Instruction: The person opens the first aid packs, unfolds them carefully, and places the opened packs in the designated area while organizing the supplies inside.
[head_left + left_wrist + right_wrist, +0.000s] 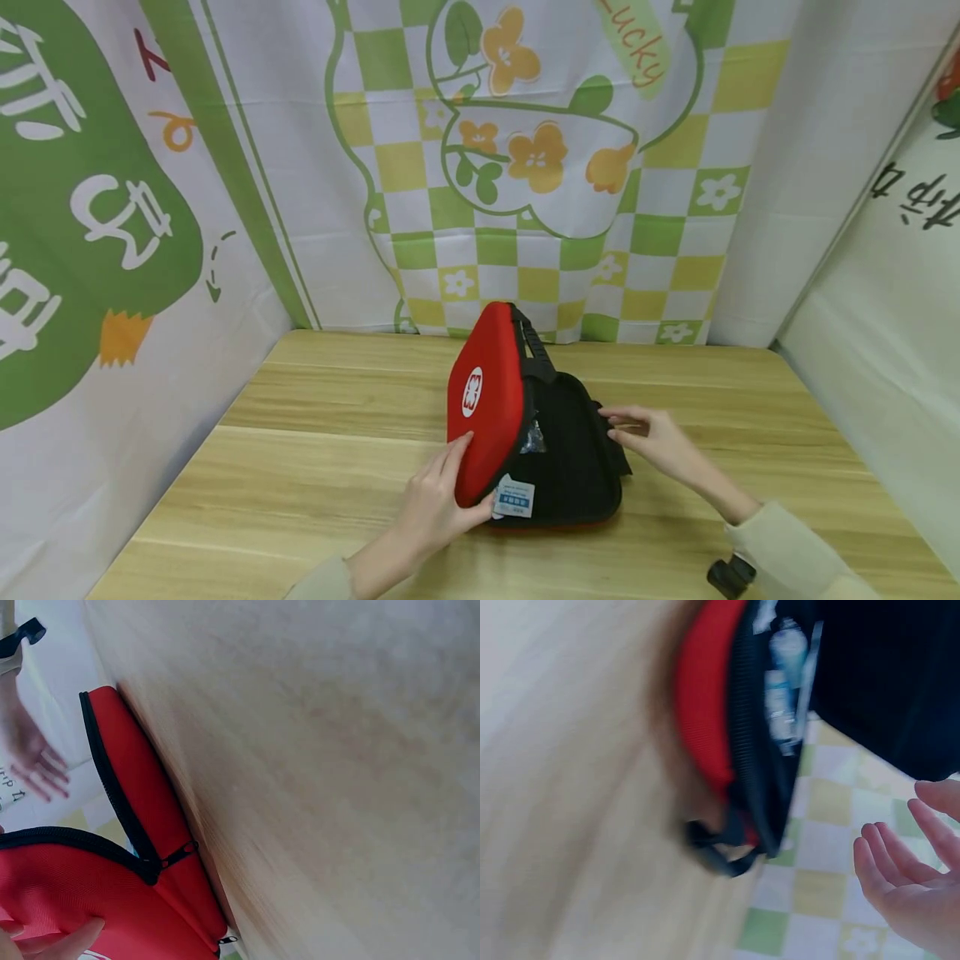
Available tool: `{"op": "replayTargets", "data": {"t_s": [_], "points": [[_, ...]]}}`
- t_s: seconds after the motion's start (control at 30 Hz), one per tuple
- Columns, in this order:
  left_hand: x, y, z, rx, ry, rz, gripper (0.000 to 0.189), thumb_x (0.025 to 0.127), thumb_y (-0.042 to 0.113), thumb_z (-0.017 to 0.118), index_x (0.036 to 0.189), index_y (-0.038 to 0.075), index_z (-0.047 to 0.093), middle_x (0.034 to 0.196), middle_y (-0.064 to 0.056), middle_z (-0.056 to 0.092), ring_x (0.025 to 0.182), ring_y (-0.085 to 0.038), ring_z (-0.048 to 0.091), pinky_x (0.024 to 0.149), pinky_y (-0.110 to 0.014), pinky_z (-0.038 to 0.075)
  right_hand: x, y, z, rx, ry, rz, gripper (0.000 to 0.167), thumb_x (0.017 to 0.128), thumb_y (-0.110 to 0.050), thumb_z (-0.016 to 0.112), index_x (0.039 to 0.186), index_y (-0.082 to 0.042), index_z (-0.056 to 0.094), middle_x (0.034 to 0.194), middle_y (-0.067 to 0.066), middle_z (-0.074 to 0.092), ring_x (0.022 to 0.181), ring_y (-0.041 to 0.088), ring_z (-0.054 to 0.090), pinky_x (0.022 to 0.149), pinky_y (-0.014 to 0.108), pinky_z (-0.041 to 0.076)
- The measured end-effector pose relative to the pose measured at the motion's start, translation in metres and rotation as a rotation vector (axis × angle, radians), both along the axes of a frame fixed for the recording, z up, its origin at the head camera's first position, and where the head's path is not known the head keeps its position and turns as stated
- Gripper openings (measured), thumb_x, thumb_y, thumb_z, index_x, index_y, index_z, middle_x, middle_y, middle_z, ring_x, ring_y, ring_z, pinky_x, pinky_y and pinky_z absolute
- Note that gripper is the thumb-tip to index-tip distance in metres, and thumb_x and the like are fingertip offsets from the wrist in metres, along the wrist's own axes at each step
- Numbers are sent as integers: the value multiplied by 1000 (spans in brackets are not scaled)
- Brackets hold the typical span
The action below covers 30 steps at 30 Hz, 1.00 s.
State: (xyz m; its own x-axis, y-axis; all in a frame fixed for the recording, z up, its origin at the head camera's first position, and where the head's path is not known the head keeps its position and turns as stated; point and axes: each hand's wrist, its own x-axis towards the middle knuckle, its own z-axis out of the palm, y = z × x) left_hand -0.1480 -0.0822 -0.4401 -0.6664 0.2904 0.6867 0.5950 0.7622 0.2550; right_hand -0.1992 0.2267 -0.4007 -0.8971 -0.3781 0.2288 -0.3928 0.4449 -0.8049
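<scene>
A red zippered case (487,400) with a white emblem stands partly open on the table, its black inside (577,467) facing right. My left hand (431,500) grips the red side at its lower edge, fingers spread over the outside and thumb at the rim. Beside that thumb, a blue-and-white packet (513,497) pokes out. Deeper in lies a clear plastic packet (534,437). My right hand (652,442) is by the black flap (618,450) at the right rim; in the right wrist view its fingers (881,862) are loosely bent with nothing in the palm.
The case rests on a wood-grain table (322,417). A patterned curtain (525,275) hangs along the table's back edge, with printed cloth on both sides. A black strap handle (534,337) sits on the case's top edge. Zipper pulls (180,855) hang at its side.
</scene>
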Motion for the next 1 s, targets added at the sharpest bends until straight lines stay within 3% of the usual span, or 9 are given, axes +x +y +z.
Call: {"op": "replayTargets", "data": {"t_s": [0.2,0.37,0.53,0.73,1.0], "points": [[4,-4,0,46,-30,27,77,59,29,75,125,4,44,106,-12,58,84,-20,60,63,-33,54,-7,7,-22,33,-104,-7,35,83,2,54,115,15,49,112,35,49,95,42,55,71,30,52],[6,-8,-2,84,-41,34,80,59,24,75,128,4,38,105,-11,57,81,-17,60,62,-28,53,-10,7,-33,66,-149,-20,38,82,-2,58,116,13,50,118,36,44,99,44,52,74,35,51],[6,-14,2,186,-28,-16,83,58,15,76,128,-1,33,107,-13,55,78,-16,60,63,-22,52,-13,5,-41,90,-142,-24,40,79,-1,61,115,13,51,118,37,43,99,45,51,71,33,52],[3,-24,15,335,-20,-63,85,60,4,75,129,-6,27,108,-17,52,92,-25,55,69,-33,53,-13,1,-47,71,-158,-13,42,75,7,60,114,17,48,113,38,45,90,38,56,63,24,51],[2,-43,39,459,-25,-43,84,65,-1,73,134,0,26,113,-15,51,94,-21,55,69,-37,53,-10,0,-48,75,-207,-48,43,75,8,60,115,18,47,104,33,52,87,33,56,59,22,49]]}}
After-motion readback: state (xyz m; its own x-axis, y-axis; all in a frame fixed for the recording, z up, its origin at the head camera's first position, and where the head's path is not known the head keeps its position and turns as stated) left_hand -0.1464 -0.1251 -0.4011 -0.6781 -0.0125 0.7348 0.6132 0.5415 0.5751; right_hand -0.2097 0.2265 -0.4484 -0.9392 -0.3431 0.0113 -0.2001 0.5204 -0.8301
